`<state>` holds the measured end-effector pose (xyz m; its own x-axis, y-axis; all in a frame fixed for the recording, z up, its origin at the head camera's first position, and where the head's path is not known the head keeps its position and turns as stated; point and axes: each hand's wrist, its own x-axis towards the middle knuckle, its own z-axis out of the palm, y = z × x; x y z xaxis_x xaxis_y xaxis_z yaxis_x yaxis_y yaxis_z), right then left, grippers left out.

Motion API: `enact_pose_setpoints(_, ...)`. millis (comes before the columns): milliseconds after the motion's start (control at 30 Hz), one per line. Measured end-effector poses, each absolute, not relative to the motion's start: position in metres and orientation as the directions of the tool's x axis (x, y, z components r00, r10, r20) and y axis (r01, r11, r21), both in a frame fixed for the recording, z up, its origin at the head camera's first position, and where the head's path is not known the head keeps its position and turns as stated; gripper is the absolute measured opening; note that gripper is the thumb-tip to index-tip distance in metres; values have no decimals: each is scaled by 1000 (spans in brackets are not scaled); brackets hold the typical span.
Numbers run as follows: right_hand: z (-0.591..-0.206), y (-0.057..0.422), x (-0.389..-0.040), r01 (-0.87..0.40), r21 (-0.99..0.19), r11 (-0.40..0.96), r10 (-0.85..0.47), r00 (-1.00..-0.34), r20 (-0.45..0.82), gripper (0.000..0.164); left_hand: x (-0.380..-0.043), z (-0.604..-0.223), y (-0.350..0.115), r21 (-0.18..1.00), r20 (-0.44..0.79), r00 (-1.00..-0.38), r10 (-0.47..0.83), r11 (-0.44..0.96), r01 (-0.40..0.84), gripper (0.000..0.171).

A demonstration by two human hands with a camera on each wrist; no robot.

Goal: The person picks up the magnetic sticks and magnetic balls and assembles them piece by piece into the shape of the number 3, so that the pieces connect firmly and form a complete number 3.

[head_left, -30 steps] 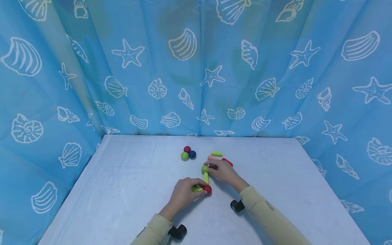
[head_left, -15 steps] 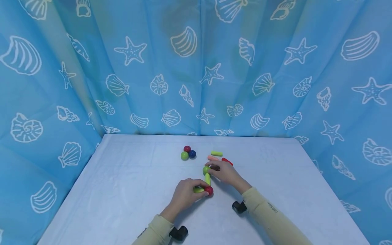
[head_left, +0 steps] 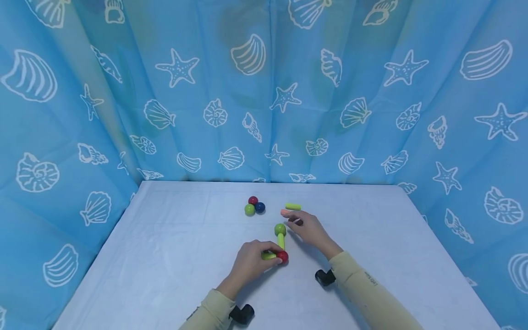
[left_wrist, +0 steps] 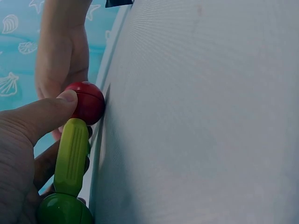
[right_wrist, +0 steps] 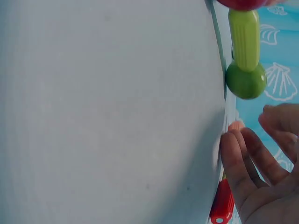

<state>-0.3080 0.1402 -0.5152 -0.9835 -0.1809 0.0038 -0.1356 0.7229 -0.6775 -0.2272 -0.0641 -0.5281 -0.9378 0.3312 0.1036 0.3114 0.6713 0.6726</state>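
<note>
Thumb and fingers of my left hand (head_left: pixel 250 261) pinch a red ball (head_left: pixel 282 257) low over the white table. From this ball one yellow-green rod (head_left: pixel 281 241) runs to a green ball (head_left: pixel 280 229). A second yellow-green rod (left_wrist: pixel 71 156) joins the red ball to another green ball (left_wrist: pixel 64 209), by the left palm; the hand covers that ball in the head view. My right hand (head_left: pixel 308 229) holds nothing, its fingers loosely bent, just right of the far green ball and apart from it. Its fingertips are near a pink rod (head_left: pixel 284 212).
Behind the hands, a red ball (head_left: pixel 253 200), a green ball (head_left: pixel 249 210) and a blue ball (head_left: pixel 260 207) sit together. A loose yellow-green rod (head_left: pixel 293 206) lies beyond the pink one. A red rod (right_wrist: pixel 223 203) shows below the right hand in its wrist view. A shell-patterned curtain (head_left: pixel 264 101) surrounds the table.
My right hand has let go of the far green ball and moved away and slightly right, toward the pink rod, covering the red rod. The left hand keeps its hold, shifted slightly right.
</note>
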Motion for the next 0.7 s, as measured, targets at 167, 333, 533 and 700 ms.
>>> enact_pose_setpoints(167,-514,145,-313,-113,-679,725,-129,-991,26,26,-228,-529,-64,671,94,-940,328,677,303,22)
enact_pose_setpoints(333,-513,145,-320,-95,-676,731,-103,-994,28,29,-228,-529,-64,677,99,-939,329,670,306,22)
enact_pose_setpoints(533,-516,143,-327,-92,-657,748,-105,-994,20,31,-228,-529,-64,680,110,-937,333,662,315,21)
enact_pose_setpoints(700,-517,139,-333,-115,-618,778,-123,-992,30,33,-227,-528,-64,672,124,-936,329,666,323,22)
